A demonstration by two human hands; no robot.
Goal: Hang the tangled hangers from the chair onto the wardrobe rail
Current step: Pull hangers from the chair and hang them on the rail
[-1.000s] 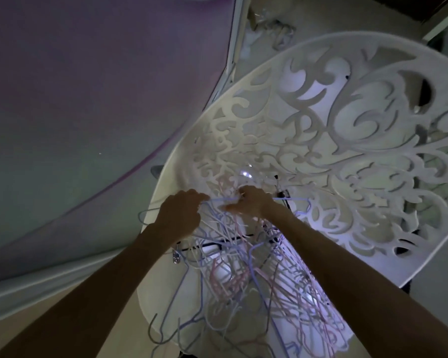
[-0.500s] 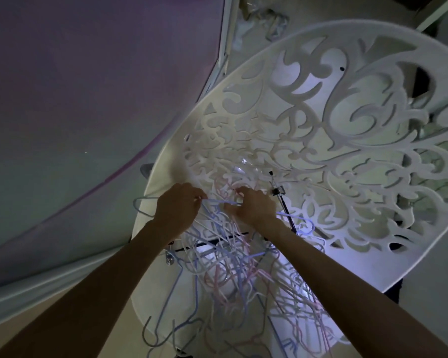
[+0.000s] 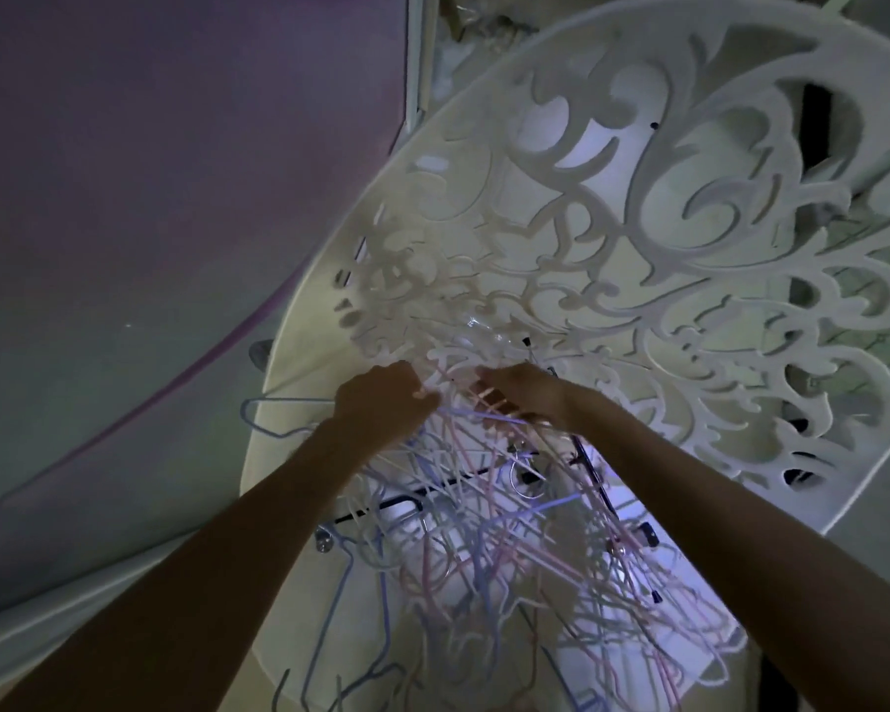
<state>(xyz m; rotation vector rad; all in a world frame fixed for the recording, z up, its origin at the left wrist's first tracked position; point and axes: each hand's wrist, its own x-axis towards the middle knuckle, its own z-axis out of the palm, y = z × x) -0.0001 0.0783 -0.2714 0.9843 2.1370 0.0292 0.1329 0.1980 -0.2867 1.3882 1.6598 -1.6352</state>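
A tangled heap of thin hangers [image 3: 494, 547] in pink, blue and white, with a few black ones, lies on the seat of a white chair [image 3: 289, 454]. The chair's backrest [image 3: 638, 238] is a large oval panel with carved swirls. My left hand [image 3: 381, 403] is closed around hanger wires at the top of the heap. My right hand [image 3: 527, 395] grips hanger wires just to the right of it. Both hands sit close together near the base of the backrest. The wardrobe rail is not in view.
A purple and grey wall [image 3: 150, 197] fills the left side, with a pale skirting board [image 3: 73, 624] below it. A white vertical frame edge [image 3: 416, 59] stands behind the chair, with cluttered items [image 3: 484, 23] beyond. The scene is dim.
Both hands have stayed on the top of the heap, with the fingers working among the wires. The view has shifted slightly, so the chair sits higher in the frame.
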